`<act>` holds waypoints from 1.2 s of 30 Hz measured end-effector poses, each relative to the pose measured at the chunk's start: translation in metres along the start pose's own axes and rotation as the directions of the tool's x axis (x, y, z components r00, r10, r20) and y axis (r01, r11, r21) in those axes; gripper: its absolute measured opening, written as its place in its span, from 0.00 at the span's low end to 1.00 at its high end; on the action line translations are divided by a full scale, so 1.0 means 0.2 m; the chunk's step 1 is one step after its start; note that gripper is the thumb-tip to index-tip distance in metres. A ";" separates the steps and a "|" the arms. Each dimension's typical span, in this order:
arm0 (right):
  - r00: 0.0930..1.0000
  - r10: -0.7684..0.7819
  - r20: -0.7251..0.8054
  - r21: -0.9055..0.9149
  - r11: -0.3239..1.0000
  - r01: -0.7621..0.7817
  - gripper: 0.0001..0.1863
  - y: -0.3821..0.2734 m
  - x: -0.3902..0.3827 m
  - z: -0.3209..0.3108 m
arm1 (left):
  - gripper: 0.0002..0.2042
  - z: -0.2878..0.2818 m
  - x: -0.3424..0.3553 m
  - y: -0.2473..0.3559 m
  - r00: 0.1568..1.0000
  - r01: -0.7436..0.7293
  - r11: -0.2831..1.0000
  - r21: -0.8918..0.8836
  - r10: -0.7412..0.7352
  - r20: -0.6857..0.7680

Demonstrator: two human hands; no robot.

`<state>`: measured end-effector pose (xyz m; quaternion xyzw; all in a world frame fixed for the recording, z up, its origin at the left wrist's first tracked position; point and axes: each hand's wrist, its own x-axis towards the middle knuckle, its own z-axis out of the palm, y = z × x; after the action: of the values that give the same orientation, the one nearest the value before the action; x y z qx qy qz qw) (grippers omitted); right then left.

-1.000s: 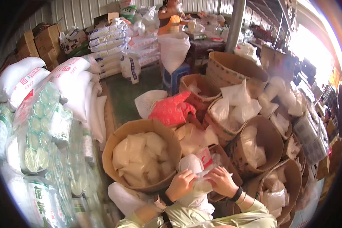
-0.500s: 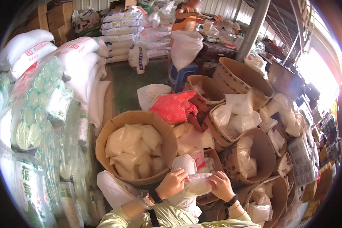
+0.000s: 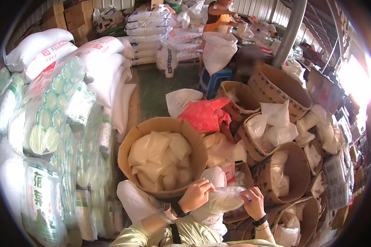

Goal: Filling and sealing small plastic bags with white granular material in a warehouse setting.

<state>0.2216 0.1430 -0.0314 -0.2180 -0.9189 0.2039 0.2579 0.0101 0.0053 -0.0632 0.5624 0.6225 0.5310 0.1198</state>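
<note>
1. At the far left, green-and-white printed plastic packs lie piled under clear wrap, with plump white sacks bearing red print above and behind them.
2. Further back, flatter white-and-blue sacks are stacked beside brown cardboard boxes.
3. Left of centre, a round cardboard drum holds a heap of filled pale plastic pouches.
4. The left grip, a bare hand with a black wristband, is pinched closed, thumb against fingers, on the near-left edge of a clear plastic bag.
5. Beyond it lies a red plastic bag with a white pattern; farther off, a white woven sack rests on a blue stool.
6. The clear plastic bag, with pale contents, is stretched between both hands, above the person's trouser leg.
7. The right grip is likewise pinched closed, on the bag's right edge.
8. At the right, more cardboard drums stand close together, holding pale bags.
</note>
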 end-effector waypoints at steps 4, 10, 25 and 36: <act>0.987 0.107 -0.120 0.035 0.994 -0.103 0.08 0.02 -0.07 0.04 | 0.03 -0.01 0.02 0.01 1.000 -0.016 1.000 0.003 0.016 -0.020; 0.988 0.006 -0.153 -0.065 0.998 -0.016 0.08 0.01 -0.11 0.04 | 0.04 0.08 -0.03 0.05 0.993 -0.071 0.996 -0.045 0.074 0.087; 0.949 -0.041 -0.313 -0.121 0.993 0.003 0.11 0.04 -0.14 0.05 | 0.21 0.22 0.02 0.17 0.893 -0.427 0.626 0.653 0.178 0.413; 0.939 0.074 -0.335 -0.178 0.974 -0.140 0.07 0.09 -0.19 0.07 | 0.22 0.28 0.06 0.11 0.859 -0.496 0.639 0.587 0.266 0.437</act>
<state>0.2484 0.1350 -0.0670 -0.3232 -0.8660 0.0857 0.3717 0.0611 0.0405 -0.0630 0.7619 0.6108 0.1821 -0.1151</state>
